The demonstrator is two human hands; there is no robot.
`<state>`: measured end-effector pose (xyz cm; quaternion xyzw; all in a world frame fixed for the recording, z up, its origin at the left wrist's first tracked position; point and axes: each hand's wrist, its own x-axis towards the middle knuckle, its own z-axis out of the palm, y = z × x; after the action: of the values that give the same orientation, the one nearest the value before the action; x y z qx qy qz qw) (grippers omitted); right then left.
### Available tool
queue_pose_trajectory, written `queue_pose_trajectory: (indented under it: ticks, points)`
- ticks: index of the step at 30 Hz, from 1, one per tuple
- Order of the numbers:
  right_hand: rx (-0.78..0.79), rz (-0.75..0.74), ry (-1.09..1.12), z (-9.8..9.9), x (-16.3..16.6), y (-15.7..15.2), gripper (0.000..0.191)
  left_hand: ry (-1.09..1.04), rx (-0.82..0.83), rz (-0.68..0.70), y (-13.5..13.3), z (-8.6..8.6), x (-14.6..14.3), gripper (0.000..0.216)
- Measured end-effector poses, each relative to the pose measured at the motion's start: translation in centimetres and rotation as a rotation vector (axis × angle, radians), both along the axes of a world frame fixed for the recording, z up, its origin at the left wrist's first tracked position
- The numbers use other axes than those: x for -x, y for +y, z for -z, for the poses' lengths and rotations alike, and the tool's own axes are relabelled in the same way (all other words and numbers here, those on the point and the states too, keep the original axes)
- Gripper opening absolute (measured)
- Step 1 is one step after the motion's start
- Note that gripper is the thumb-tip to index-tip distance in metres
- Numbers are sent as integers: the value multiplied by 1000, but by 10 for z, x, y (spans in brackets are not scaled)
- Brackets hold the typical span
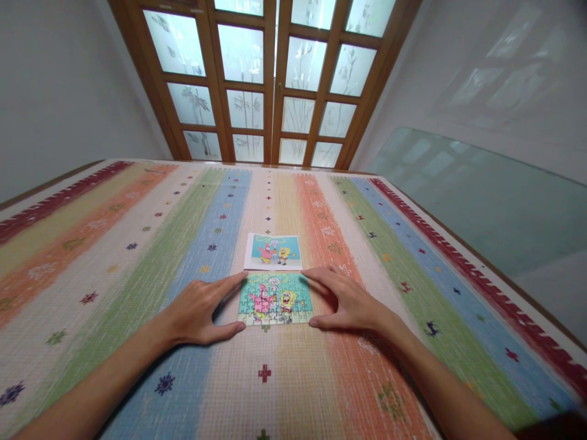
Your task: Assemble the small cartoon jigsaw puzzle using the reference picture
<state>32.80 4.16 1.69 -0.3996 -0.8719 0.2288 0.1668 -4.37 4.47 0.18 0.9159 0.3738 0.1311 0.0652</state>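
An assembled jigsaw puzzle (275,298) lies flat on the striped cloth, showing cartoon figures against a turquoise background. My left hand (202,311) is at its left side, index fingertip by the upper corner and thumb tip by the lower one. On the opposite side, my right hand (346,299) frames the right corners the same way, thumb and index finger spread. Fingertips meet or nearly meet the puzzle's edges; firm contact cannot be made out. Just beyond the puzzle's far edge lies a white-bordered picture card (275,252) with the same cartoon scene.
The table is covered by a striped, patterned cloth (202,201). Wooden doors with frosted glass panes (243,55) stand past the far edge. A pale glass panel (481,195) leans along the right wall, beside the table.
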Motion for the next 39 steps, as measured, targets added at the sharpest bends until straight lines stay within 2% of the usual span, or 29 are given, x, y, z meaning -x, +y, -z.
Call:
queue_pose_trajectory:
  ticks: [13,19,26,31,39]
  points:
    - [-28,-10,-16,1,3,-2,95,8,-35,-2,1,1,-4,89]
    - [-47,-18,-32,1,3,-2,90,18,-65,17,1,1,-4,84]
    - [-59,-24,-68,0,3,0,88,16,-124,-5,2,7,-1,85]
    - [-56,-25,-67,-3,5,-2,88,28,-100,28,2,3,-3,82]
    - [-77,-36,-83,-2,6,-2,87,4,-155,57,2,3,-6,79]
